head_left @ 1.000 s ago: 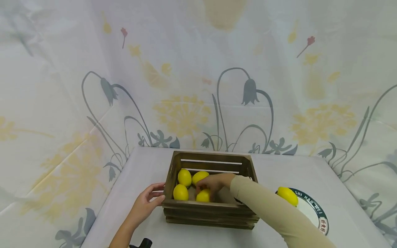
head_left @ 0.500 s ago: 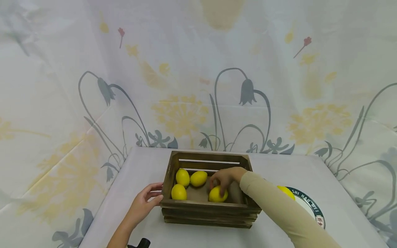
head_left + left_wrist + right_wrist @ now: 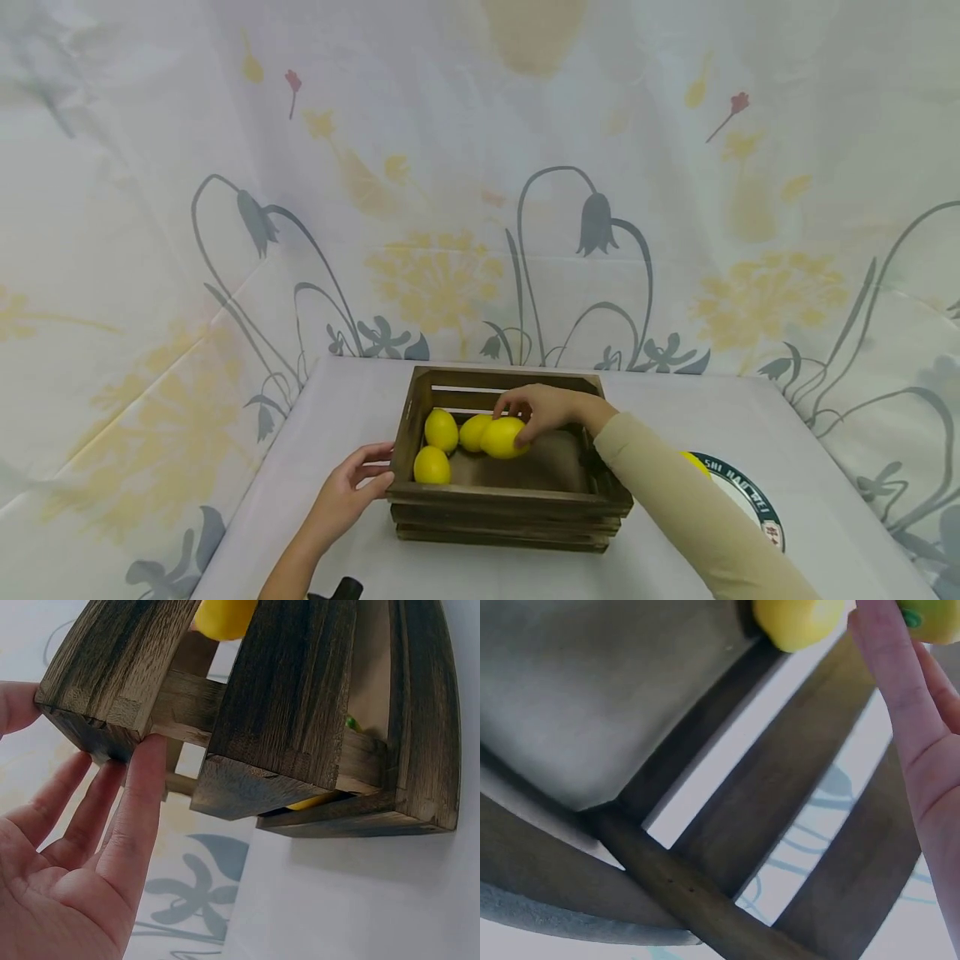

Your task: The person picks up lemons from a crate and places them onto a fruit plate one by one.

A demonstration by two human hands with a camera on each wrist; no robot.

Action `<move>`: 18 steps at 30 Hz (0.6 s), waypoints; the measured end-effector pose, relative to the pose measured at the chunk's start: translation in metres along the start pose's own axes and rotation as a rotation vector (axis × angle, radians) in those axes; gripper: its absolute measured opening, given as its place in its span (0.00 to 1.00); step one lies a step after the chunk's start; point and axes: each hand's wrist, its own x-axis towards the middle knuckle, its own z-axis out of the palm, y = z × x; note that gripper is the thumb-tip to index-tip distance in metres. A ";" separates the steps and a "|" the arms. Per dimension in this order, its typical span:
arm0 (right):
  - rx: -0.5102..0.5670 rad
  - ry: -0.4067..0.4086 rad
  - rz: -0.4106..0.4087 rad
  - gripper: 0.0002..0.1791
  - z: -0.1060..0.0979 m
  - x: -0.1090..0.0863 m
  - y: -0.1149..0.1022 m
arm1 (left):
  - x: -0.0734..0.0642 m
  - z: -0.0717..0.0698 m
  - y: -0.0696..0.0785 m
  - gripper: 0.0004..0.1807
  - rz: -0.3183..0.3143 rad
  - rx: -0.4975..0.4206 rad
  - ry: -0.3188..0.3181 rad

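Note:
In the head view a brown slatted wooden crate [image 3: 502,500] stands on the table. Two lemons [image 3: 441,430] [image 3: 431,465] sit at its left end. A third lemon [image 3: 471,432] lies close to them and is partly covered. My right hand [image 3: 551,406] reaches in from the right and holds another lemon [image 3: 501,439], which overlaps the third one. The right wrist view shows the held lemon [image 3: 937,619] with its green stem spot at my fingers [image 3: 896,667]. My left hand [image 3: 82,862] grips the end of the crate's top slat [image 3: 112,675] between thumb and fingers.
To the right, a white plate [image 3: 738,492] with a dark green lettered rim is partly behind my right sleeve [image 3: 675,500]. Part of a lemon [image 3: 696,463] shows on it. A floral cloth [image 3: 450,208] hangs behind the white table [image 3: 352,400].
My right hand has shifted its lemon rightward inside the crate, then up and back towards the third lemon. My left hand stays at the crate's left end.

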 end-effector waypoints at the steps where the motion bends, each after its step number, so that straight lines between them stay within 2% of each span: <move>1: 0.018 0.016 -0.018 0.24 -0.001 -0.002 -0.001 | 0.000 0.000 0.000 0.22 0.002 0.002 0.000; 6: 0.128 0.120 -0.053 0.24 -0.006 -0.012 -0.005 | 0.000 0.000 0.000 0.22 0.002 0.002 0.003; 14: 0.219 0.311 -0.104 0.26 -0.008 -0.022 -0.010 | 0.000 0.001 0.000 0.22 0.001 0.012 0.007; 18: 0.244 0.413 -0.105 0.27 -0.008 -0.031 -0.026 | 0.000 0.002 -0.001 0.22 -0.002 0.013 0.011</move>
